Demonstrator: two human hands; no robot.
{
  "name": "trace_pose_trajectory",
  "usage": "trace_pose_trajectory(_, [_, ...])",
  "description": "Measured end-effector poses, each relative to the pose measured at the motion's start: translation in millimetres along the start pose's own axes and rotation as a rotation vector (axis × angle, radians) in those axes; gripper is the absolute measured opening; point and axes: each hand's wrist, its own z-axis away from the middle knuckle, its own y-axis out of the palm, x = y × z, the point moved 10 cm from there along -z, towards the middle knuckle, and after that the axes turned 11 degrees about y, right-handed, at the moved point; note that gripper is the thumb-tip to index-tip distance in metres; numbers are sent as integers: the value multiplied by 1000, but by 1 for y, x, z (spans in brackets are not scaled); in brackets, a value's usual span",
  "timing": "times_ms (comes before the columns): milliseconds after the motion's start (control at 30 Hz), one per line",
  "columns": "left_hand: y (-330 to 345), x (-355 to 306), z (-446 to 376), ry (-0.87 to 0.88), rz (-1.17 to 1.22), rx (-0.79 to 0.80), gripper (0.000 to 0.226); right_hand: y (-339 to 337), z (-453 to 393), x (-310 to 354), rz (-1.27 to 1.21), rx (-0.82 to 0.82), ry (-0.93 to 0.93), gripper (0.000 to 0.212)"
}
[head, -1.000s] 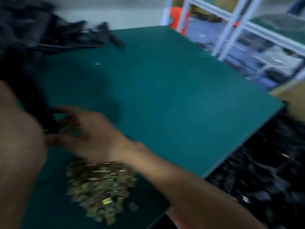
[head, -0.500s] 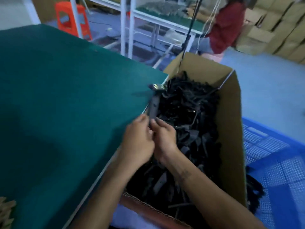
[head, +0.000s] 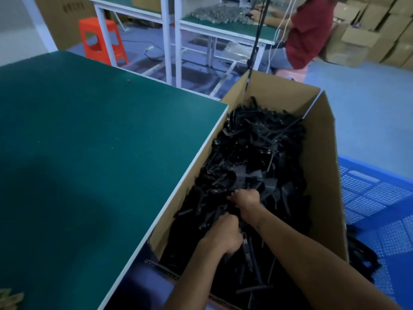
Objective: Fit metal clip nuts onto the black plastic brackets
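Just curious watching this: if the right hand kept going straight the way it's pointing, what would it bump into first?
Probably more black brackets: the right hand already points into the pile in the cardboard box.

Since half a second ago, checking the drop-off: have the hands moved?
Yes. Both the left hand and right hand went down from the table edge into the cardboard box.

Two hands: left hand [head: 224,234], right hand [head: 245,199]. One cardboard box [head: 321,175]. Black brackets [head: 257,157]: too many to count. One orange stool [head: 101,39].
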Motion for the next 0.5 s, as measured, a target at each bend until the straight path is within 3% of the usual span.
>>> trace_pose_trajectory(67, [-15, 3, 10, -1, 47, -54, 34, 2, 19, 0, 126, -71, -67, 16])
trace_pose_trajectory(167, [-48, -6, 35, 30, 83, -170, 39, 21, 73, 25, 317, -60, -351, 21])
trace_pose_trajectory(300, [-117, -42, 96, 257, 80, -443, 49, 48, 191, 80, 121, 65, -828, 31])
trace_pose_trajectory(400, [-185, -46, 167, 418, 87, -713, 33, 95, 267, 100, 60, 271, -1036, 31])
trace_pose_trajectory(433, [-205, -32, 195, 427, 88, -798, 19, 122, 288, 99, 84, 360, -1085, 30])
trace_pose_trajectory(500, [-243, 17, 253, 326, 95, -978, 19, 184, 322, 86, 209, 520, -1177, 25])
